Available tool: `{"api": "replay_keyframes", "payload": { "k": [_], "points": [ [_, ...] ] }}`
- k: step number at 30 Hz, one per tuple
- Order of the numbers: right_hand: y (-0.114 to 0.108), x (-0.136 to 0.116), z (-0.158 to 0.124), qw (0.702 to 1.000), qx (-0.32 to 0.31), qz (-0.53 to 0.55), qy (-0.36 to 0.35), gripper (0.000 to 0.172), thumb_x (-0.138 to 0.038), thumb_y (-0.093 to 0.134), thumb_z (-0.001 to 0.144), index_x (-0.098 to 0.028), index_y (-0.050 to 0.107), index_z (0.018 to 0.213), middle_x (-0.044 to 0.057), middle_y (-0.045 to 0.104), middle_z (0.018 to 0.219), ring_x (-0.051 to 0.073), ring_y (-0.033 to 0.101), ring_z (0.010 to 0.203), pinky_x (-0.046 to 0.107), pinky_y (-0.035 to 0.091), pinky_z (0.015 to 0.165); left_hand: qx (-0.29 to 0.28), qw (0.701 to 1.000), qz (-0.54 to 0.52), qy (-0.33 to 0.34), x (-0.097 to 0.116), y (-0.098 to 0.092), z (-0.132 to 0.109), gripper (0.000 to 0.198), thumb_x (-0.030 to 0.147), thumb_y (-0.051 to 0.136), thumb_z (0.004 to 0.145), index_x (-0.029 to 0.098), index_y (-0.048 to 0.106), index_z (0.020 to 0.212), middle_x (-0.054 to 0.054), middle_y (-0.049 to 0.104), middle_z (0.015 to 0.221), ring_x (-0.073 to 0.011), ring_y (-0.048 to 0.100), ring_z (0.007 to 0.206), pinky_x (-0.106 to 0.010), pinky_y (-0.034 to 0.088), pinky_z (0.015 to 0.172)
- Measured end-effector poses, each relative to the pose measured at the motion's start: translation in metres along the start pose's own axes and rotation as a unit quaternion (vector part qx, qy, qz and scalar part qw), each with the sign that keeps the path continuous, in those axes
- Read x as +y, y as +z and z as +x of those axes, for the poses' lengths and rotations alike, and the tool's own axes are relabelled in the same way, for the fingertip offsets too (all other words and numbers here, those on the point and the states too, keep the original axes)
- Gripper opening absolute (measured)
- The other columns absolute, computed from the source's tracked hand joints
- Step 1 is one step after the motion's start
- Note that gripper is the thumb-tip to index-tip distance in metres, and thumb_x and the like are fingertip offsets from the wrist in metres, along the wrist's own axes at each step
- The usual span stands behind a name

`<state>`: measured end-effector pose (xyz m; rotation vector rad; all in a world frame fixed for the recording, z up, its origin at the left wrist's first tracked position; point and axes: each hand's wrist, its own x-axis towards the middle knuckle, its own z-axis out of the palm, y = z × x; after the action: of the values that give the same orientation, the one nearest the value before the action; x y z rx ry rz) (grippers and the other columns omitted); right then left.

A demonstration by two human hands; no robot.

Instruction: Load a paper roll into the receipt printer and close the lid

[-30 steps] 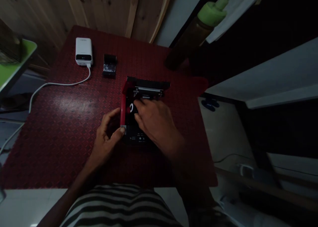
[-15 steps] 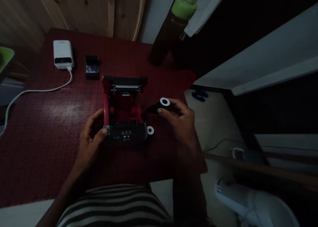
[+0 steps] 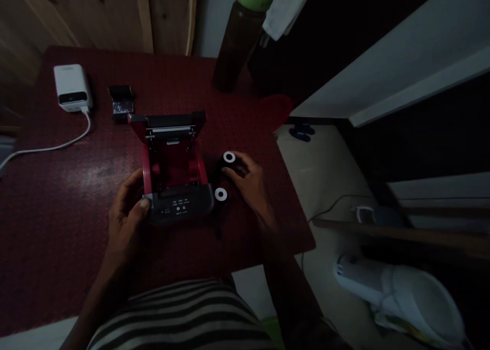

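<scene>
A small red-and-black printer (image 3: 176, 202) sits on the dark red table, its lid (image 3: 168, 123) raised and its red inner bay bare. My left hand (image 3: 128, 212) grips the printer's left front corner, thumb on top of the black panel. To the right of the printer, my right hand (image 3: 247, 179) has its thumb and fingers closed around a small black roll (image 3: 228, 157) with a white ring-shaped end. A second such roll (image 3: 221, 195) stands just nearer to me, close beside the printer's right front corner. Dim light hides the rolls' lower parts.
At the back left lie a white power bank (image 3: 72, 87) with a white cable (image 3: 57, 148) and a small black item (image 3: 121, 102). A tall dark bottle (image 3: 237, 46) with a green cap stands at the back. The table (image 3: 291, 227) ends to my right, above a pale floor.
My right hand has lowered the roll towards the table, close behind the second roll. The view has shifted, so everything appears farther left. My left hand keeps its hold on the printer.
</scene>
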<state>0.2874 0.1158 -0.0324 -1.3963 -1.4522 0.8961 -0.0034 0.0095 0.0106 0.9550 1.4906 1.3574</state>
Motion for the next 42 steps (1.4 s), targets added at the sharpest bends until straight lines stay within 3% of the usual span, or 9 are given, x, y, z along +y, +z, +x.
{"api": "replay_keyframes", "payload": {
  "k": [5, 8, 11, 14, 18, 26, 30, 36, 42],
  "points": [
    [-0.014, 0.006, -0.022, 1.0, 0.015, -0.004, 0.012, 0.063, -0.038, 0.087, 0.087, -0.024, 0.073, 0.147, 0.015, 0.082, 0.144, 0.028, 0.081, 0.125, 0.05, 0.069, 0.105, -0.004, 1.0, 0.014, 0.008, -0.002, -0.002, 0.0, 0.059, 0.059, 0.082, 0.098, 0.036, 0.077, 0.151, -0.003, 0.074, 0.159, -0.0362, 0.066, 0.151, -0.047, 0.056, 0.125],
    [-0.026, -0.006, -0.045, 0.996, 0.061, -0.063, 0.009, 0.038, -0.036, 0.083, 0.092, -0.023, 0.079, 0.128, 0.011, 0.087, 0.117, 0.025, 0.083, 0.101, 0.042, 0.07, 0.089, -0.013, 1.0, 0.015, 0.006, -0.003, -0.003, -0.001, 0.053, 0.055, 0.078, 0.102, 0.041, 0.076, 0.153, 0.0, 0.072, 0.162, -0.0346, 0.063, 0.155, -0.046, 0.052, 0.128],
    [-0.027, -0.025, -0.067, 0.994, 0.006, -0.111, 0.005, 0.019, -0.027, 0.08, 0.093, -0.024, 0.083, 0.111, 0.005, 0.085, 0.099, 0.02, 0.078, 0.08, 0.035, 0.065, 0.076, -0.015, 1.0, 0.008, 0.005, -0.002, -0.003, -0.001, 0.053, 0.054, 0.079, 0.102, 0.04, 0.076, 0.153, -0.001, 0.073, 0.16, -0.0351, 0.064, 0.154, -0.046, 0.053, 0.128],
    [-0.011, -0.035, -0.077, 0.992, -0.069, -0.105, -0.019, 0.036, -0.015, 0.075, 0.087, -0.026, 0.085, 0.119, 0.006, 0.087, 0.115, 0.022, 0.081, 0.092, 0.036, 0.066, 0.083, -0.018, 1.0, 0.001, 0.011, 0.0, -0.001, 0.0, 0.054, 0.054, 0.08, 0.101, 0.038, 0.076, 0.153, -0.002, 0.074, 0.159, -0.0345, 0.066, 0.151, -0.046, 0.055, 0.125],
    [0.005, -0.036, -0.076, 0.994, -0.055, -0.09, -0.028, 0.03, -0.015, 0.073, 0.086, -0.025, 0.083, 0.112, 0.006, 0.089, 0.111, 0.026, 0.084, 0.105, 0.042, 0.067, 0.096, -0.02, 1.0, -0.001, 0.022, 0.001, 0.0, 0.0, 0.055, 0.052, 0.08, 0.102, 0.034, 0.075, 0.154, -0.004, 0.074, 0.16, -0.0336, 0.066, 0.152, -0.044, 0.055, 0.125],
    [-0.044, -0.124, -0.053, 0.973, -0.117, -0.151, -0.126, 0.041, -0.009, 0.07, 0.095, -0.03, 0.078, 0.13, 0.004, 0.086, 0.127, 0.027, 0.082, 0.118, 0.046, 0.064, 0.107, -0.036, 0.999, 0.007, 0.039, 0.003, 0.001, 0.0, 0.058, 0.051, 0.077, 0.103, 0.028, 0.072, 0.155, -0.009, 0.075, 0.159, -0.0351, 0.071, 0.147, -0.047, 0.062, 0.119],
    [-0.012, -0.161, -0.02, 0.908, -0.229, -0.239, -0.256, 0.035, -0.009, 0.069, 0.106, -0.024, 0.076, 0.137, 0.009, 0.084, 0.126, 0.029, 0.077, 0.118, 0.05, 0.061, 0.111, -0.04, 0.998, 0.002, 0.043, 0.004, 0.001, 0.0, 0.056, 0.05, 0.077, 0.103, 0.027, 0.072, 0.153, -0.01, 0.076, 0.157, -0.0355, 0.073, 0.144, -0.049, 0.065, 0.115],
    [0.061, -0.171, 0.003, 0.783, -0.322, -0.464, -0.259, 0.032, 0.002, 0.054, 0.109, -0.012, 0.08, 0.119, 0.017, 0.083, 0.12, 0.032, 0.073, 0.118, 0.045, 0.059, 0.102, -0.052, 0.998, -0.003, 0.038, 0.005, 0.001, -0.003, 0.058, 0.054, 0.076, 0.104, 0.027, 0.07, 0.155, -0.011, 0.077, 0.154, -0.0351, 0.075, 0.141, -0.049, 0.064, 0.115],
    [0.081, -0.157, 0.017, 0.775, -0.336, -0.49, -0.215, 0.034, 0.002, 0.055, 0.109, -0.016, 0.082, 0.118, 0.014, 0.085, 0.116, 0.03, 0.08, 0.109, 0.04, 0.058, 0.09, -0.058, 0.998, -0.026, 0.02, 0.005, 0.002, -0.004, 0.058, 0.053, 0.076, 0.106, 0.029, 0.068, 0.158, -0.011, 0.073, 0.158, -0.0337, 0.074, 0.143, -0.048, 0.062, 0.118]
  ]
}}
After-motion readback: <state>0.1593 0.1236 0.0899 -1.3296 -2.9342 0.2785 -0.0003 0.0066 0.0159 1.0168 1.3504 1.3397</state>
